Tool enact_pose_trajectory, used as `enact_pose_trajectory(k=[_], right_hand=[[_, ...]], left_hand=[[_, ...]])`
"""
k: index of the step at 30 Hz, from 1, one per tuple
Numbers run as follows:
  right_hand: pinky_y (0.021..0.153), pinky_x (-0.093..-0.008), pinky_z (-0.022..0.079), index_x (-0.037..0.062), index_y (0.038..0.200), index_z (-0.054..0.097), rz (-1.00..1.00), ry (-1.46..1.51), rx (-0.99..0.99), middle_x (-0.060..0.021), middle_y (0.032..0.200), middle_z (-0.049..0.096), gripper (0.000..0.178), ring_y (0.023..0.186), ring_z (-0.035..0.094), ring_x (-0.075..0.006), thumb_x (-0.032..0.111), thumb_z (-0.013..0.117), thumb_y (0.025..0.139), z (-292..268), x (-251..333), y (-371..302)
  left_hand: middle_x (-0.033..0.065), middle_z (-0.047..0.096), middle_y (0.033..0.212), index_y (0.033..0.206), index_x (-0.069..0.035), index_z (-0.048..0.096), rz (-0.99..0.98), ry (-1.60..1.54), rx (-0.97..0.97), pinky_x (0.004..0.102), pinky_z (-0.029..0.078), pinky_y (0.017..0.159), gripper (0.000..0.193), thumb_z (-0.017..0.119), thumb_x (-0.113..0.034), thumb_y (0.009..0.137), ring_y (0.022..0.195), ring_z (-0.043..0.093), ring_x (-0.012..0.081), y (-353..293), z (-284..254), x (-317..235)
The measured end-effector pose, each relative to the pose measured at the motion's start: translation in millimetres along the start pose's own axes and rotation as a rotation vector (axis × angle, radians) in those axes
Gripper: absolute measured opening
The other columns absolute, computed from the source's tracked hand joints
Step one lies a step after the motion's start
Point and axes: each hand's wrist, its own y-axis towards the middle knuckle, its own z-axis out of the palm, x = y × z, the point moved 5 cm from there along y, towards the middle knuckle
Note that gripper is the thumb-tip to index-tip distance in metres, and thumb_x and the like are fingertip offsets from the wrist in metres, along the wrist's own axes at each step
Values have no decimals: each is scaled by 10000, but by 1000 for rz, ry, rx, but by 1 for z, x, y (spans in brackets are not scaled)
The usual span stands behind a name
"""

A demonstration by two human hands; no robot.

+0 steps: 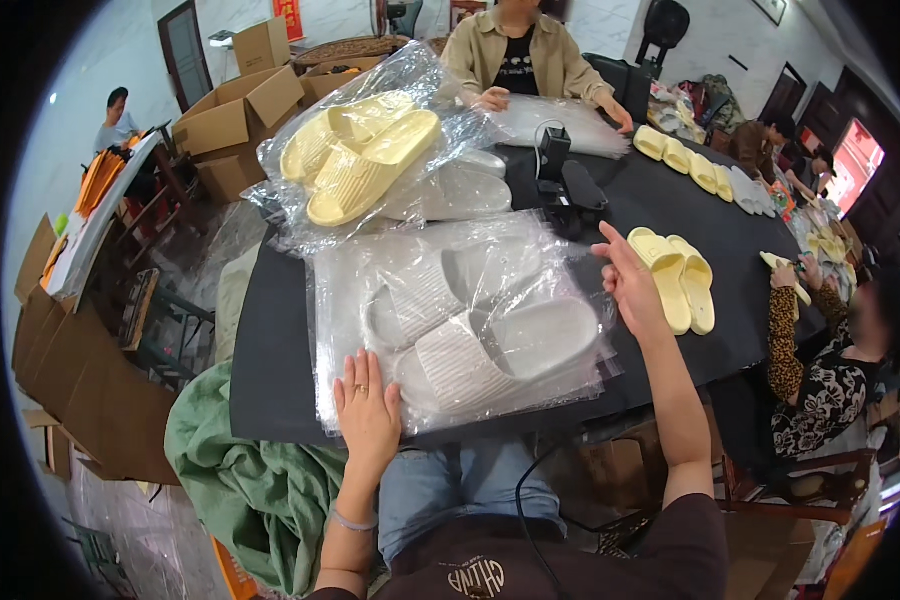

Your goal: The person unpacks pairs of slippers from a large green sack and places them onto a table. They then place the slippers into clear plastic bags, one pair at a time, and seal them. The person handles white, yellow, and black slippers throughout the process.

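We seemed mid-packing: our left hand lay flat on the clear bag of grey slippers; our empty, loose-fingered right hand probably needed its edge.

Ribbed grey slippers are showing through clear plastic — pale-yellow slippers are standing out right of them, green cloth lower left, black tabletop beneath.

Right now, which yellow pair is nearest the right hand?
The bare yellow pair immediately to the right of the right hand. The bagged yellow pair lies farther off to the left, and the yellow row farther back.
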Motion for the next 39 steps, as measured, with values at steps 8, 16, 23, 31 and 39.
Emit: enact_pose_trajectory(k=[8,16,23,31,39], right_hand=[[565,-231,504,-15,1067,532,356,-377,204,-57,878,593,256,689,581,-107,119,623,869,-40,-48,3],[722,-324,496,6,1045,664,89,-774,499,-126,914,690,395,828,642,-190,349,654,848,2,-43,30],[679,-351,489,-3,930,649,-198,-883,279,-162,819,670,291,754,657,-265,273,644,840,18,-33,33],[601,-251,464,48,1079,624,-29,-584,7,-28,819,621,261,669,561,-83,42,579,822,-15,-36,40],[511,-247,450,-8,1195,517,327,-189,-40,-43,847,596,417,675,582,-129,160,654,838,-26,-62,44]], left_hand=[[156,374,1446,1368,4,408,-4,29,-11,467,180,1117,490,425,-201,923,1369,291,312,2,0,-6],[148,343,1468,1378,4,394,-52,47,26,459,149,1128,492,363,-223,942,1391,249,308,1,6,-3],[137,335,1476,1388,3,378,-17,87,27,462,158,1122,494,351,-223,950,1388,254,303,2,7,-6],[132,336,1476,1393,5,367,-40,90,17,463,166,1120,501,362,-207,939,1387,259,302,0,8,-4],[141,342,1470,1398,-37,384,-61,79,12,475,164,1118,501,376,-205,926,1385,260,306,1,6,-4]])
